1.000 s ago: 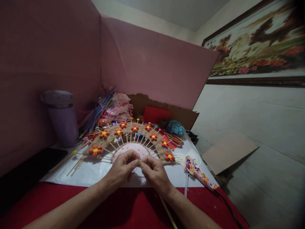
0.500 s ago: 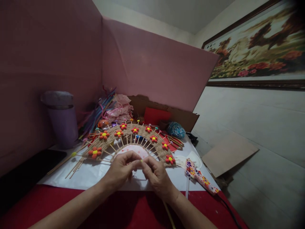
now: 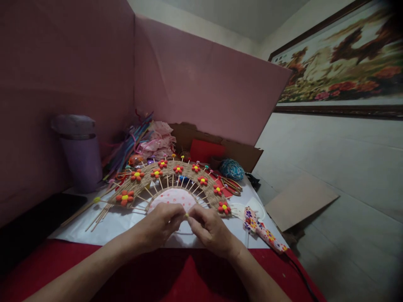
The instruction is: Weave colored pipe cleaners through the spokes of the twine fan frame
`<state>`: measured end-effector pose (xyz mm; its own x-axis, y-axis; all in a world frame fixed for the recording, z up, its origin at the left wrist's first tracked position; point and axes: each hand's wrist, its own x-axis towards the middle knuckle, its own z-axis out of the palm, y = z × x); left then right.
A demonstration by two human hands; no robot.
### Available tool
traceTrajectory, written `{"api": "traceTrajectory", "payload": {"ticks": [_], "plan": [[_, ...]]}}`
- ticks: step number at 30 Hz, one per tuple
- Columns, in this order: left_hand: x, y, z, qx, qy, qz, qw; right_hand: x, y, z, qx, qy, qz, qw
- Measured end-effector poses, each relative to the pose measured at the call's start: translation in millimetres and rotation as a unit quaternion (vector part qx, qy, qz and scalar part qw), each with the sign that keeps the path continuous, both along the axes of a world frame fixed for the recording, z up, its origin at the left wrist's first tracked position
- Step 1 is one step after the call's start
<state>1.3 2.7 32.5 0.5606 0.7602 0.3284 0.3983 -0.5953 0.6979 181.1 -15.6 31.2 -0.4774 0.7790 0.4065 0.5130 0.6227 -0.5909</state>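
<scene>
Between my two hands, which meet at the fingertips, a small bit of a yellow pipe cleaner shows; the rest of it is hidden. My left hand pinches it from one side, thumb against fingers. From the other side my right hand pinches it too. Just behind my hands lies a fan-shaped piece of woven twine on thin sticks, dotted with red and orange flowers with yellow centres. Its inner half-circle is white cloth with pink dots, partly covered by my fingers.
A flower-patterned glue gun with a cord lies at right. Behind the fan are scissors, a blue yarn ball and a bundle of coloured pipe cleaners. A purple tumbler and a dark flat object are at left.
My hands stay together, with the left fingers turned more over the yellow bit. The yellow strip that hung below my right wrist no longer shows. The view has shifted slightly.
</scene>
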Motion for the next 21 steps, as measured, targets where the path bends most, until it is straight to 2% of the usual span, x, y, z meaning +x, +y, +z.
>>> {"api": "traceTrajectory", "payload": {"ticks": [3,5,10,15,21], "plan": [[1.1,-3.4,2.1,-0.152,-0.084,-0.033,0.984,-0.8,-0.3,0.5,-0.027,0.054,0.001,0.998],[2.5,-4.3,0.5,-0.180,-0.108,-0.034,0.977,-2.1,-0.2,-0.8,-0.033,0.069,-0.003,0.997],[6.3,-4.4,-6.1,-0.071,-0.086,-0.010,0.994,-5.2,1.7,-9.3,-0.057,0.096,-0.004,0.994],[10.3,-4.8,-13.0,0.001,-0.077,0.002,0.997,-8.4,4.4,-20.5,-0.062,0.139,-0.023,0.988],[14.8,-9.6,-20.4,0.039,-0.058,0.032,0.997,-15.0,2.3,-27.6,-0.028,0.140,-0.066,0.988]]}}
